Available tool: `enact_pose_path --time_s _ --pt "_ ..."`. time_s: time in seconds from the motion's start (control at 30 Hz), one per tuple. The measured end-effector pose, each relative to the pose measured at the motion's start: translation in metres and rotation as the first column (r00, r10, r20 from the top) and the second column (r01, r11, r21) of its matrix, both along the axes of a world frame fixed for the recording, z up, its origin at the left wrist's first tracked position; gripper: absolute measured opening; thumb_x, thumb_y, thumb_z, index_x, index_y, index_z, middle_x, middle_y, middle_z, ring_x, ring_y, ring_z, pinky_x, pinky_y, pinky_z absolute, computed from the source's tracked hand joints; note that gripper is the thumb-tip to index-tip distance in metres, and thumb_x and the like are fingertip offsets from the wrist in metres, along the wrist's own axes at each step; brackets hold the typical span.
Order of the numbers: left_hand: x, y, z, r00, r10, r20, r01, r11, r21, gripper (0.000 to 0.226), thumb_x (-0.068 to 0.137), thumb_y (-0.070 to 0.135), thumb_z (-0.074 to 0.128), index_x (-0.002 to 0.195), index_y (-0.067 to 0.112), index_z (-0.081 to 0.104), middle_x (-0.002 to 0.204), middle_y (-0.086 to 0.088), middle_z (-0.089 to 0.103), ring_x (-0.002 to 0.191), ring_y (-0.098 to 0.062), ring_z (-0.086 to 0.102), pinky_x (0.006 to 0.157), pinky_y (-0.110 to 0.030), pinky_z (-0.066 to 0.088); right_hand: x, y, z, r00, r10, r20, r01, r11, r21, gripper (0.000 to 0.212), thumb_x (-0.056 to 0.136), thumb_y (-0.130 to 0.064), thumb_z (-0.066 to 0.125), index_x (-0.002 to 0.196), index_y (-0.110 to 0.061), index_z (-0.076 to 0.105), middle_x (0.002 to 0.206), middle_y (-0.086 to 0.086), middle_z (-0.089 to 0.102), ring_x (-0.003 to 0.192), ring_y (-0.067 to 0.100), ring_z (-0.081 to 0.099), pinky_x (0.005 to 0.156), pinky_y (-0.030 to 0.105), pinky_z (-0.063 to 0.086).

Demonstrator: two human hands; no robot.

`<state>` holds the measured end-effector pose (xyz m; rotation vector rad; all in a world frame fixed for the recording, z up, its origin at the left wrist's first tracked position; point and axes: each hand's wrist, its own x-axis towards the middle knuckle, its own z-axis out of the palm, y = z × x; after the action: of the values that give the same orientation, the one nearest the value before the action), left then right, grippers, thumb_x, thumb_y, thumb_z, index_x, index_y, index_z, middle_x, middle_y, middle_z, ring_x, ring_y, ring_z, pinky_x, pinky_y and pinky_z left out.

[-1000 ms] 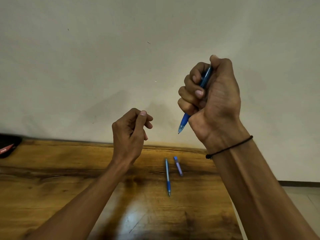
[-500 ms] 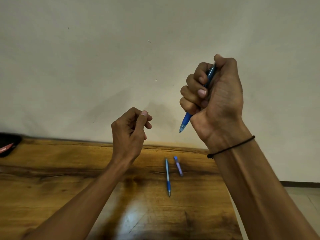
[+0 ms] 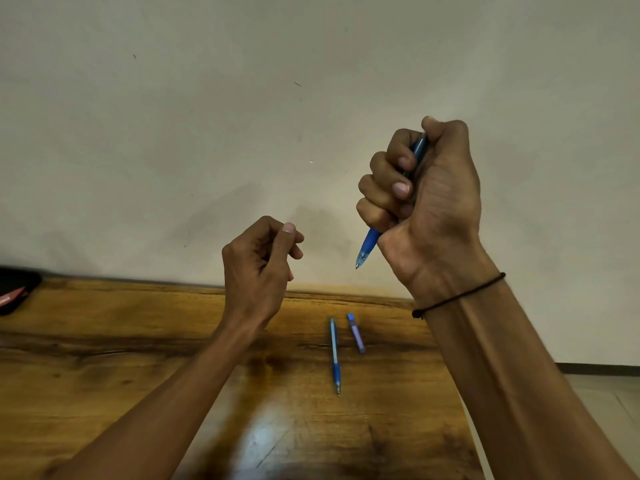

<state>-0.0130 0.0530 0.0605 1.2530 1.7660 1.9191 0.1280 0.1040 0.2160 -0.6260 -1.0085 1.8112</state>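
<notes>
Right hand (image 3: pixel 433 209): raised above the far edge of the counter (image 3: pixel 104 358), with the fingers wrapped in a fist round the held pen (image 3: pixel 367 245) and the thumb tip over its upper end.
Held pen: blue and tilted. Its tip points down and to the left below the fist, and a bit of the upper barrel shows between the index finger and thumb. It is in the air in front of the wall (image 3: pixel 207 116), well above the counter.
Left hand (image 3: pixel 256 268): raised, lower than the held pen, to its left and apart from it. The fingers are curled and the thumb tip rests against the index finger. Cannot tell whether anything small is pinched there.
Container: a black pouch (image 3: pixel 15 284) on the far-left part of the counter, cut off by the frame edge. A red item (image 3: pixel 12 295) lies in or on it; cannot tell which.
Loose pen (image 3: pixel 334 355): blue, lying flat on the counter between the two forearms with its tip toward the person.
Short piece (image 3: pixel 356 332): purple-blue, lying just right of the loose pen's far end and not touching it.
Edges: the counter's far edge meets the wall. Its right edge runs under the right forearm, with the floor (image 3: pixel 606 403) beyond.
Room for moving: a broad stretch of wood lies between the black pouch and the left forearm.
Wrist: a black cord (image 3: pixel 460 296) goes round the right wrist.
</notes>
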Motion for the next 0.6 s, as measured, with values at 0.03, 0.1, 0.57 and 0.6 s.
enact_pose_path --time_s 0.03,0.1,0.57,0.6 --pt "0.0001 0.0 0.0003 1.0 -0.001 0.003 0.001 1.0 0.0 0.028 0.107 0.033 0.055 0.091 0.018 0.073 0.075 0.006 0.073 0.052 -0.017 0.064 0.051 -0.019 0.05 0.0001 0.0001 -0.0001 1.0 -0.001 0.001 0.001 1.0 -0.002 0.053 0.109 -0.037 0.026 0.061 -0.017 0.033 0.046 -0.005 0.025 0.039 0.009 0.015 0.041 0.019 0.014" --pt "0.0005 -0.0006 0.0006 1.0 -0.002 0.006 0.002 1.0 0.002 0.029 0.106 0.035 0.055 0.09 0.019 0.073 0.075 0.006 0.073 0.051 -0.017 0.064 0.051 -0.019 0.05 0.0001 0.0004 -0.0004 1.0 -0.004 0.0 0.004 1.0 -0.005 0.053 0.109 -0.037 0.026 0.061 -0.017 0.033 0.046 -0.005 0.025 0.04 0.009 0.015 0.041 0.019 0.014" --pt "0.0003 -0.0005 -0.0012 1.0 -0.011 -0.002 0.011 1.0 0.013 0.031 0.105 0.036 0.054 0.091 0.017 0.073 0.074 0.005 0.073 0.051 -0.017 0.063 0.051 -0.019 0.049 0.0018 0.0015 -0.0002 1.0 -0.008 -0.016 0.008 1.0 -0.01 0.051 0.108 -0.036 0.026 0.06 -0.018 0.03 0.046 -0.004 0.023 0.04 0.009 0.013 0.041 0.019 0.014" --pt "0.0002 -0.0003 -0.0011 1.0 -0.012 0.0 0.012 1.0 0.013 0.031 0.105 0.037 0.054 0.091 0.017 0.073 0.074 0.005 0.072 0.051 -0.017 0.063 0.051 -0.019 0.049 0.0016 0.0015 -0.0002 1.0 -0.008 -0.016 0.008 1.0 -0.009 0.051 0.108 -0.036 0.026 0.06 -0.018 0.03 0.047 -0.004 0.023 0.04 0.009 0.013 0.041 0.019 0.014"
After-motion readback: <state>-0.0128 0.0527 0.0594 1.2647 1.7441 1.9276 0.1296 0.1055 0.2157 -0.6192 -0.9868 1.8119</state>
